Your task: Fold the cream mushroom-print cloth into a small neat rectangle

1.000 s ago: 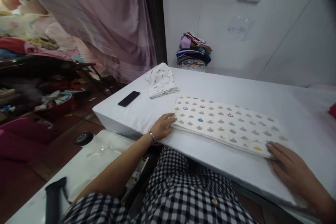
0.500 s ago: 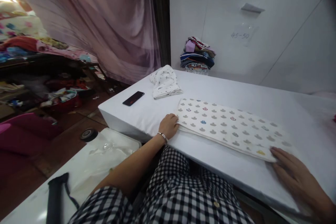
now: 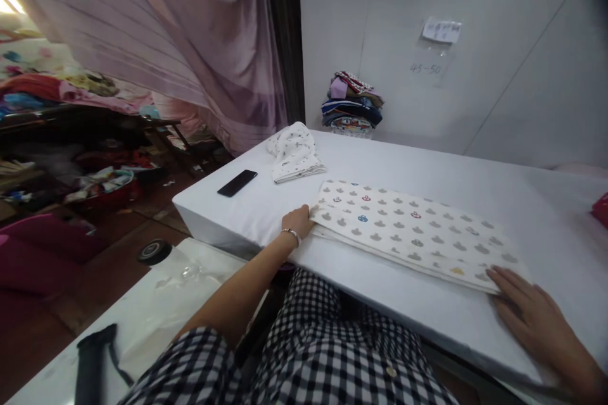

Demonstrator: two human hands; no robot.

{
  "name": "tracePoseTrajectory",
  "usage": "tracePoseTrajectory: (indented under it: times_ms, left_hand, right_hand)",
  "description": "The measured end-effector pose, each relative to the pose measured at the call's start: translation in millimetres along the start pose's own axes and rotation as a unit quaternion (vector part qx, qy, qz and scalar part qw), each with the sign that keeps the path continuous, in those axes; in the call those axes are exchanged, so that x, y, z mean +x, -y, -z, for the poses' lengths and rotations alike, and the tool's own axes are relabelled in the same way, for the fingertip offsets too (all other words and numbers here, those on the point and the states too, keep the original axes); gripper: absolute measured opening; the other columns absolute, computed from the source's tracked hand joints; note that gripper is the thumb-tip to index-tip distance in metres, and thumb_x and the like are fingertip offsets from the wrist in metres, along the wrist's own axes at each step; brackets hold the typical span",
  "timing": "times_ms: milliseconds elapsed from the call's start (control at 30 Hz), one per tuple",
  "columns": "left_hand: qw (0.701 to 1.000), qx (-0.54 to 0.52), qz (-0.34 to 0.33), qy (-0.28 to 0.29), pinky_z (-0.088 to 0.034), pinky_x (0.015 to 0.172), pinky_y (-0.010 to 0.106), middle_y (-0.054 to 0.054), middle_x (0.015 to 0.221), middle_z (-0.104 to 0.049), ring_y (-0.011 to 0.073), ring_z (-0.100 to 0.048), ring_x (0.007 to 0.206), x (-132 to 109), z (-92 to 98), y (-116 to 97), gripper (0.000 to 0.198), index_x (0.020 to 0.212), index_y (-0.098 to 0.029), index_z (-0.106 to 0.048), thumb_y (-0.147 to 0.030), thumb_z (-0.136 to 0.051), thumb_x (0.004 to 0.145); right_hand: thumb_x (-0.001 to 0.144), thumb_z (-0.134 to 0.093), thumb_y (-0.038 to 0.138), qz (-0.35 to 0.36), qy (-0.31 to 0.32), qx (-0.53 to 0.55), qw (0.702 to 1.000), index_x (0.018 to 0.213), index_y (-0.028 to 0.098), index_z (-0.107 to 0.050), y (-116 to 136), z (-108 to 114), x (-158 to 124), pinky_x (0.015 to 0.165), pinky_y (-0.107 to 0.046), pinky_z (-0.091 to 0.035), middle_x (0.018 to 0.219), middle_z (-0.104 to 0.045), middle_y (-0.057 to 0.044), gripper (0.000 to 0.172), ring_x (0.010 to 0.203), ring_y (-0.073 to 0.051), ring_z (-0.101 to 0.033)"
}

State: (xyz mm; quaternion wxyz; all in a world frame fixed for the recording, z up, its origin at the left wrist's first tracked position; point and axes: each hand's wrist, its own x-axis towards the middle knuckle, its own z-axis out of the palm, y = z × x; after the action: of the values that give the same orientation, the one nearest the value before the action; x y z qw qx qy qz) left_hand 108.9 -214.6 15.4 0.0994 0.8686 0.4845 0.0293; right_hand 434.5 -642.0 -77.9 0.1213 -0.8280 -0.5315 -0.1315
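A folded white cloth (image 3: 401,224) printed with grey motifs and a few red, blue and yellow ones stretches across the white table. At its near left corner, my left hand (image 3: 298,223) is closed on the edge, and the cloth creases slightly there. My right hand (image 3: 532,313) rests at the right end, fingers stretched out over the near corner, thumb apart from them and lower. Farther back lies a second white patterned cloth (image 3: 297,155), folded at the front and bunched behind.
A black phone (image 3: 237,183) lies near the left edge of the white table (image 3: 427,168). Against the wall stands a pile of folded fabrics (image 3: 352,104). A lower white surface (image 3: 156,304) at left carries clear plastic and a dark strapped object (image 3: 92,361). A purple curtain (image 3: 228,31) hangs behind.
My left hand has shifted slightly left with the cloth's corner, which now shows a crease. The right hand has hardly moved. The whole view has shifted slightly.
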Motion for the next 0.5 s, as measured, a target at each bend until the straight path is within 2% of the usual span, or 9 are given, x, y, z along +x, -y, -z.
tracePoseTrajectory:
  times_ms: [133, 233, 333, 400, 500]
  left_hand:
    - [1.0, -0.001, 0.005, 0.009, -0.043, 0.071, 0.031, 0.007, 0.092, -0.067, 0.0237, -0.061, 0.088, 0, -8.1, 6, 0.024, 0.093, -0.023, -0.054, -0.042, -0.046, 0.081]
    - [1.0, 0.0, 0.003, 0.009, -0.043, 0.072, 0.031, 0.006, 0.093, -0.067, 0.0233, -0.061, 0.09, -3, -6.8, 6, 0.024, 0.094, -0.023, -0.055, -0.042, -0.045, 0.081]
    - [1.0, 0.002, -0.001, 0.008, -0.044, 0.072, 0.032, 0.006, 0.097, -0.067, 0.0239, -0.061, 0.092, -7, -4.1, 6, 0.024, 0.095, -0.023, -0.055, -0.039, -0.043, 0.082]
    - [1.0, 0.0, -0.008, 0.005, -0.044, 0.072, 0.033, 0.007, 0.102, -0.065, 0.0248, -0.061, 0.093, -9, -3.9, 7, 0.024, 0.096, -0.023, -0.055, -0.036, -0.04, 0.082]
    - [1.0, 0.006, -0.011, 0.009, -0.044, 0.071, 0.035, 0.008, 0.106, -0.064, 0.0265, -0.061, 0.094, -8, -5.5, 10, 0.025, 0.096, -0.022, -0.054, -0.032, -0.038, 0.081]
  right_hand:
    - [0.085, -0.036, 0.038, -0.009, -0.005, 0.006, 1.0, 0.14, 0.036, -0.028, 5, -2, 0, 0.1, -0.055, -0.033, 0.139, -0.044, -0.007, 0.056, 0.128, -0.029, -0.039]
    - [0.084, -0.038, 0.038, -0.02, -0.008, 0.028, 0.999, 0.135, 0.03, -0.039, 10, 0, 4, 0.101, -0.056, -0.03, 0.137, -0.046, -0.009, 0.052, 0.128, -0.03, -0.039]
    - [0.08, -0.043, 0.039, -0.047, -0.004, 0.102, 0.994, 0.128, 0.024, -0.049, 15, 9, 7, 0.105, -0.053, -0.028, 0.135, -0.048, -0.009, 0.051, 0.127, -0.03, -0.039]
    - [0.078, -0.046, 0.041, -0.104, -0.008, 0.176, 0.979, 0.128, 0.022, -0.05, 21, 19, 8, 0.107, -0.048, -0.029, 0.138, -0.046, -0.008, 0.054, 0.128, -0.029, -0.038]
    - [0.077, -0.049, 0.045, -0.265, -0.046, 0.259, 0.928, 0.129, 0.021, -0.05, 28, 38, 18, 0.103, -0.041, -0.036, 0.137, -0.047, -0.005, 0.057, 0.125, -0.028, -0.043]
